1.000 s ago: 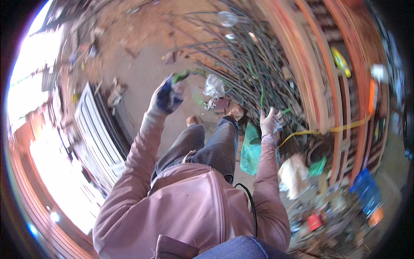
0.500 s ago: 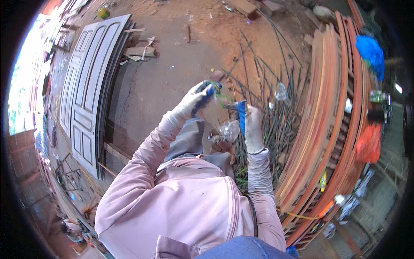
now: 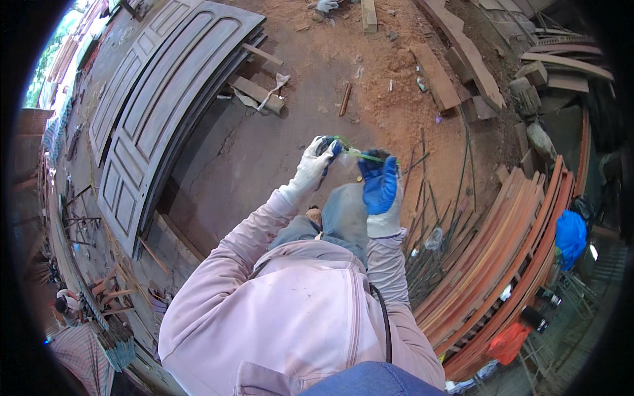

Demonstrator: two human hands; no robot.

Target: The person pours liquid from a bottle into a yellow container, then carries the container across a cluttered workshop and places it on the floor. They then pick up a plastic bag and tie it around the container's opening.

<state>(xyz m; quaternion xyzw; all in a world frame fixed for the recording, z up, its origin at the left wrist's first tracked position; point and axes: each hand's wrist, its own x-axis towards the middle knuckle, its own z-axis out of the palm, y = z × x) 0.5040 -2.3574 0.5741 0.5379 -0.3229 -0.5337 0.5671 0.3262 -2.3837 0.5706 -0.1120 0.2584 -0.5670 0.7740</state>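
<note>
Strip (image 3: pixel 353 154), green, runs from left hand (image 3: pixel 313 166) to right hand (image 3: pixel 382 191).

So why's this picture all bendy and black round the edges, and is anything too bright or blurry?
In the head view, the fisheye lens bows the stacked wooden planks and leaves the rim black; in the head view, daylight at the upper left is washed-out pale; in the head view, the thin green strip between left hand and right hand looks soft.
</note>
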